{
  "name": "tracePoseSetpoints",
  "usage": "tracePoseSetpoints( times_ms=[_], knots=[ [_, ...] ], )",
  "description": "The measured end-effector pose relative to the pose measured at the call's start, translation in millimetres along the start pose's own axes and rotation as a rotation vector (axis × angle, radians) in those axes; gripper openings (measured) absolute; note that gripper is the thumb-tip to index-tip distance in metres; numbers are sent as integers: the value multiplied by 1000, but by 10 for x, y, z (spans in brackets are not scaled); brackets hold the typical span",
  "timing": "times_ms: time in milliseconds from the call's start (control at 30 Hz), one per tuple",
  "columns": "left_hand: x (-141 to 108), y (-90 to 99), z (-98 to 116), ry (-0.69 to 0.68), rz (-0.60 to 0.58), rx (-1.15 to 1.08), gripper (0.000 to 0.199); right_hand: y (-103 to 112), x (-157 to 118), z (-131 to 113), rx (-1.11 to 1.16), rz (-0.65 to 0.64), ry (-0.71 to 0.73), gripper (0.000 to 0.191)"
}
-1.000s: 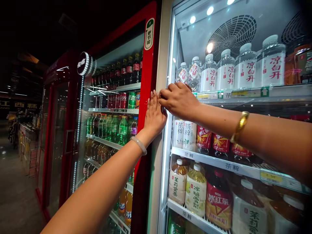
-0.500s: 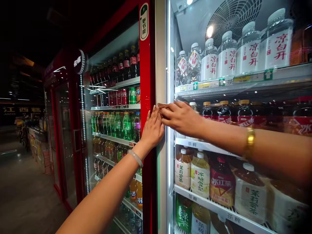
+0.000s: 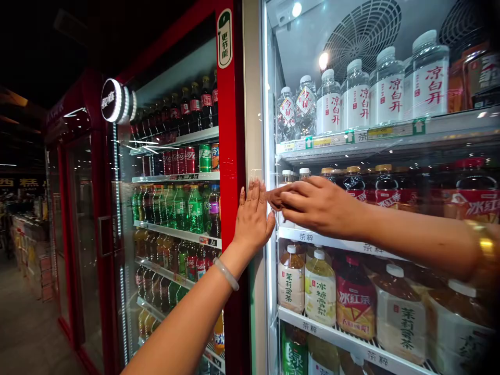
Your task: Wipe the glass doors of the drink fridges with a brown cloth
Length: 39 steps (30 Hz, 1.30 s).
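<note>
Left hand [image 3: 253, 224] lies flat, fingers extended, on the pale frame [image 3: 253, 94] between red cooler [image 3: 230, 130] and lit cooler [image 3: 267, 104], presumably for bracing. Right hand [image 3: 320, 205] just beside it, fingers bent (any grip unclear; fingertips partly hidden).

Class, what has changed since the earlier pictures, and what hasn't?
The right hand has shifted rightward, away from the left hand, across the lit drinks cooler; its grip is unclear. The left hand stays beside the red refrigerator; the water bottles remain shelved.
</note>
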<state>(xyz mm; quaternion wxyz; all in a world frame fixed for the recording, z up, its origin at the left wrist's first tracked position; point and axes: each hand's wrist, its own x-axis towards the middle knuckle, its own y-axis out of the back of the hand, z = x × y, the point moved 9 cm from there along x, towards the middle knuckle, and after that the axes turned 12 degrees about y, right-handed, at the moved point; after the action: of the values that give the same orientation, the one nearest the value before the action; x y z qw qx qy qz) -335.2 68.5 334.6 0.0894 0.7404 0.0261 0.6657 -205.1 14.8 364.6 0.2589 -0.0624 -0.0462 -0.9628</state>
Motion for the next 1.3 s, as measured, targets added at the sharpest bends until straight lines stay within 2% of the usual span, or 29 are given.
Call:
tracePoseSetpoints(
  times_ms=[33, 100, 167, 200, 267, 333, 400, 467, 500, 567, 633, 700, 767, 833, 900, 933, 967, 1033, 1100, 1167, 1233, 1300],
  knots=[
    [23, 22, 68, -40, 2, 3, 76, 50, -115, 81, -29, -25, -1, 17],
    [159, 55, 231, -78, -1, -16, 75, 122, -250, 389, -129, -64, -111, 22],
    [364, 67, 371, -34, -9, -73, 73, 155, -263, 690, -231, -70, -296, 24],
    [457, 65, 413, 13, -10, -106, 71, 160, -240, 763, -268, -60, -377, 23],
    [556, 50, 462, 91, -9, -155, 69, 154, -176, 692, -300, -36, -433, 22],
    [521, 28, 506, 84, -7, -165, 68, 152, -174, 409, -242, -30, -328, 20],
    [401, 6, 548, 23, -10, -145, 69, 222, -348, 138, -133, -34, -188, 20],
    [280, -12, 574, -17, -11, -122, 72, 361, -644, 77, -79, -45, -116, 21],
    [242, -18, 584, -17, -7, -116, 74, 436, -791, 150, -92, -51, -126, 20],
    [218, -29, 621, 19, 4, -117, 77, 543, -987, 436, -160, -56, -233, 17],
    [243, -44, 678, 91, 15, -131, 81, 582, -1019, 737, -232, -34, -415, 19],
    [272, -57, 739, 178, 28, -154, 81, 556, -905, 835, -284, 5, -542, 21],
    [271, -61, 777, 254, 49, -172, 80, 458, -718, 664, -284, -10, -502, 20],
    [238, -61, 815, 263, 66, -171, 78, 408, -628, 313, -190, -16, -323, 18],
    [193, -69, 878, 198, 66, -159, 78, 477, -762, 6, -63, -19, -156, 17],
    [174, -74, 921, 155, 61, -154, 79, 551, -897, -59, -19, -21, -115, 17],
    [164, -75, 968, 120, 57, -153, 80, 637, -1048, -52, -2, -21, -104, 16],
    [191, -62, 1079, 100, 59, -161, 81, 788, -1308, 152, -39, -20, -167, 15],
    [280, -42, 1283, 87, 58, -183, 79, 863, -1430, 481, -123, -12, -316, 14],
    [396, -42, 1574, 52, 38, -208, 74, 866, -1415, 729, -211, -3, -481, 15],
    [488, -55, 1832, 49, 21, -228, 70, 844, -1350, 770, -275, -6, -576, 19],
    [522, -63, 1964, 96, 38, -245, 70, 846, -1342, 613, -272, -29, -537, 18]
  ],
)
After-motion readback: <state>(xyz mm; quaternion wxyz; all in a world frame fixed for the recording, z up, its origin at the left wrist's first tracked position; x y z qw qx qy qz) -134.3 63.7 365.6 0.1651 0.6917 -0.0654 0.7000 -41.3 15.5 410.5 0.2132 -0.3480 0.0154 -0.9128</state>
